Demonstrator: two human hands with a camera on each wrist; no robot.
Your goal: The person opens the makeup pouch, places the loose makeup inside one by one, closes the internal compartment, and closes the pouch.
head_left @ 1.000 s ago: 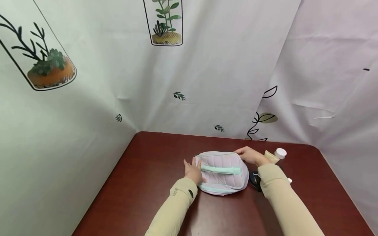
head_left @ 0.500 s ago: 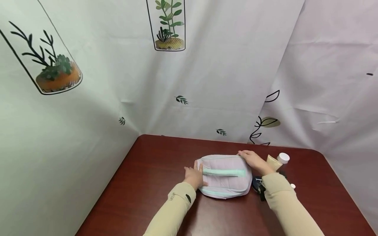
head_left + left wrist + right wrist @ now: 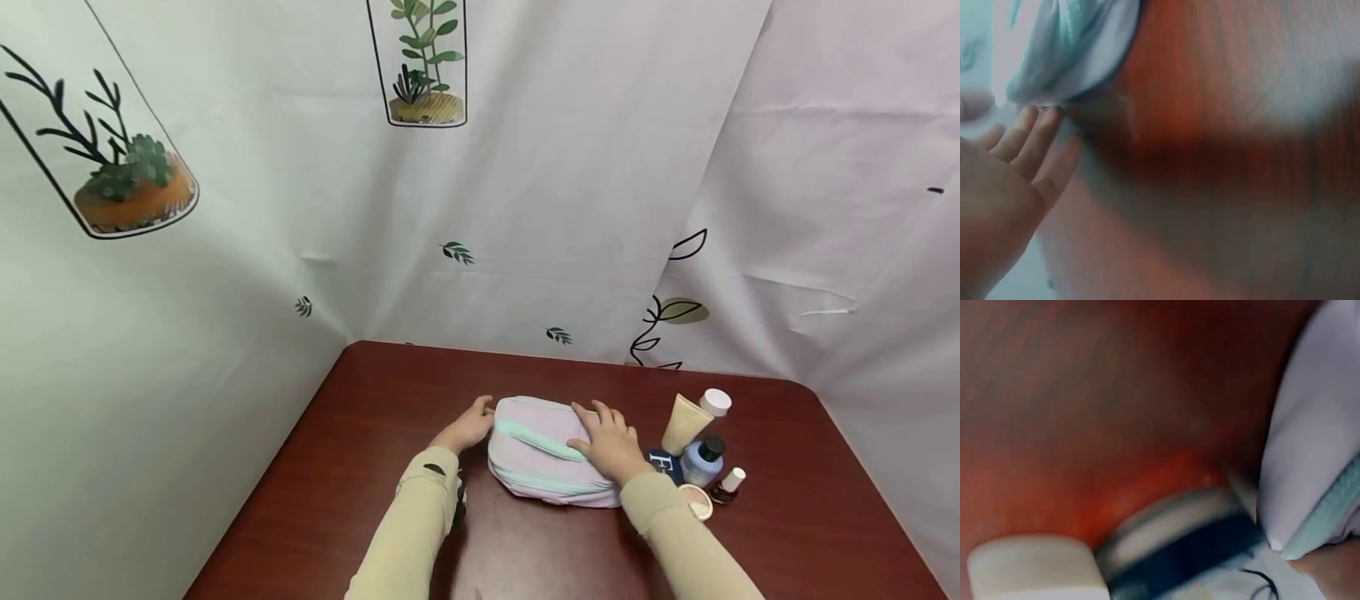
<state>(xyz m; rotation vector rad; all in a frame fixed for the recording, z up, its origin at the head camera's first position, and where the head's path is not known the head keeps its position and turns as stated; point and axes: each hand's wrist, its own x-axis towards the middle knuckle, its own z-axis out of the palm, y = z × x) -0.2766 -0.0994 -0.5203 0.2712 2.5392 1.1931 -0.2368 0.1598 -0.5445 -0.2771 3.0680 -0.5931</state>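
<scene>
A pale lilac cosmetic bag (image 3: 540,458) with a mint handle and mint zip trim lies on the table. My left hand (image 3: 467,427) is at the bag's left end; in the left wrist view the left hand (image 3: 1016,162) has its fingers extended, their tips at the bag's edge (image 3: 1079,56). Fingers spread, my right hand (image 3: 611,448) rests on the right part of the bag's top, by the handle's end. Only a sliver of the right hand (image 3: 1329,569) shows in the right wrist view, beside the bag (image 3: 1310,425). The bag's contents cannot be seen.
Right of the bag stand a cream tube (image 3: 684,425), a white-capped container (image 3: 716,402), a blue bottle with black cap (image 3: 702,463), a navy round item (image 3: 664,464), a round powder compact (image 3: 696,502) and a small white-capped bottle (image 3: 727,486). The brown table (image 3: 405,383) meets a patterned curtain.
My right hand has shifted left from the bag's far right corner onto its top, uncovering the cosmetics. My left hand has slid off the left end's top to its side. The bag has turned slightly.
</scene>
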